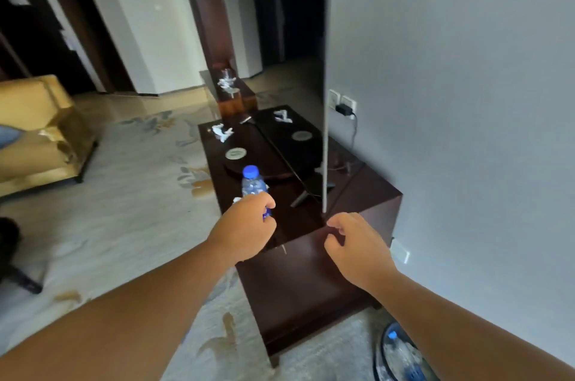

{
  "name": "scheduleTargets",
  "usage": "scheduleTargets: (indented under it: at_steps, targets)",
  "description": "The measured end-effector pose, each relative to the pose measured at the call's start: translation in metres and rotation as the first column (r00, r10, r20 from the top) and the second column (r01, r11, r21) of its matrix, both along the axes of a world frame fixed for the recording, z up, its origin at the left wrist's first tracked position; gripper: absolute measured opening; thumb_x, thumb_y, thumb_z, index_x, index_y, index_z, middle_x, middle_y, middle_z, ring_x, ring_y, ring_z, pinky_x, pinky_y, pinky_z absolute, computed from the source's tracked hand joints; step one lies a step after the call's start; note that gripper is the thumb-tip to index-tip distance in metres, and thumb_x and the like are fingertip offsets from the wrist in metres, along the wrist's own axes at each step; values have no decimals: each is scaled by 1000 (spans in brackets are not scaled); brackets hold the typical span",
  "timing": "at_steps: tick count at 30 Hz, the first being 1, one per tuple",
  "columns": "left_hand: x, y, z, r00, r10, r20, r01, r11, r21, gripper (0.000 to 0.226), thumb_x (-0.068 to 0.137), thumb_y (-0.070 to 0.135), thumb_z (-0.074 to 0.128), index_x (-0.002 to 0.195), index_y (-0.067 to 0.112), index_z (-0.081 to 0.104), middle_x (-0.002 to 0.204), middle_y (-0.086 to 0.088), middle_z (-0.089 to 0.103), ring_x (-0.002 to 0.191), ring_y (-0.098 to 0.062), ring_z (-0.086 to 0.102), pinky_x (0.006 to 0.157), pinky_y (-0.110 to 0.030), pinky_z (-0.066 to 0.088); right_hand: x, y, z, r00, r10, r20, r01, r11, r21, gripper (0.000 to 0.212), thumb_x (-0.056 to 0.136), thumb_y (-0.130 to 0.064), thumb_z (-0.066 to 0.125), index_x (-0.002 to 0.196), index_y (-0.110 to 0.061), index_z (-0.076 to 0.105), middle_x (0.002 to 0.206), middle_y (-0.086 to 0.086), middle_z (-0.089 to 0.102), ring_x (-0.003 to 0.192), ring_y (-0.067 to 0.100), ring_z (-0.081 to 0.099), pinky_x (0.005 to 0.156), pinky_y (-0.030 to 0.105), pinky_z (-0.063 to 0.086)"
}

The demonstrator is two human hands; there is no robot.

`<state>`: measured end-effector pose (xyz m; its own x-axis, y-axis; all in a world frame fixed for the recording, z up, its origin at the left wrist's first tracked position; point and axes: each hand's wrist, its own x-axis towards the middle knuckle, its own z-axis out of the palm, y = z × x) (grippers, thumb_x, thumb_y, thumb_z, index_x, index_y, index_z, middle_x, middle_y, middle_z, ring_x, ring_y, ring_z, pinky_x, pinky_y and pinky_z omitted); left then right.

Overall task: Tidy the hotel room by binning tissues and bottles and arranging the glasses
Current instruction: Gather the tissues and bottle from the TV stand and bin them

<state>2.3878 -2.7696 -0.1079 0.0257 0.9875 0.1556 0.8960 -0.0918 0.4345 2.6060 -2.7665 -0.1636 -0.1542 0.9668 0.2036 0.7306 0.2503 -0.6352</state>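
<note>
Our left hand point(245, 225) grips the water bottle point(253, 183) low, our right hand point(354, 243) hangs loosely curled and empty, so the bottle may slip before reaching the lower-right bin point(378, 355).

blue-capped clear bottle point(252, 183), dark brown cabinet point(298, 281)

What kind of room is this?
Probably a hotel room. A flat TV stands on a long dark cabinet against the wall, and a gold sofa sits on patterned carpet.
</note>
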Motion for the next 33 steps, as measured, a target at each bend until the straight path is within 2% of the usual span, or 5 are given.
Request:
scheduleTargets:
  at_steps: [7,12,17,20,33]
  targets:
    - [-97,3,32,1000,20,16,-20,998,54,29,89,15,49,117,17,56,103,-1,55,99,-18,54,87,-37,46,-88,7,22,999,20,34,-21,999,29,31,89,-35,50,120,-32,55,120,-15,52,87,2,55,80,23,47]
    - [-162,19,36,1000,-14,15,13,997,79,27,92,15,47,118,15,55,96,2,50,101,-16,52,88,-34,45,-151,21,20,998,9,55,-10,1000,22,31,88,-36,52,119,-34,53,118,-15,53,92,1,54,74,18,44]
    - [-204,41,22,999,1,36,-2,1000,22,25,91,14,46,115,15,54,97,-2,56,88,-17,53,82,-36,47,-179,38,9,997,-57,47,58,998,-29,29,87,-37,53,116,-38,54,112,-18,54,73,0,55,63,13,44]
    - [-215,56,3,998,2,60,-1,1000,-24,28,92,15,46,119,15,54,103,-2,58,98,-18,54,87,-36,47,-187,48,-4,995,-69,65,73,995,-65,31,88,-38,53,119,-38,53,113,-19,53,74,-5,54,57,10,40]
    - [-223,163,-29,997,2,72,4,997,-83,31,91,16,47,121,17,55,113,0,56,109,-16,54,93,-31,44,-186,150,-16,993,-118,11,118,988,-100,34,87,-33,60,119,-30,53,118,-12,55,96,2,55,72,16,42]
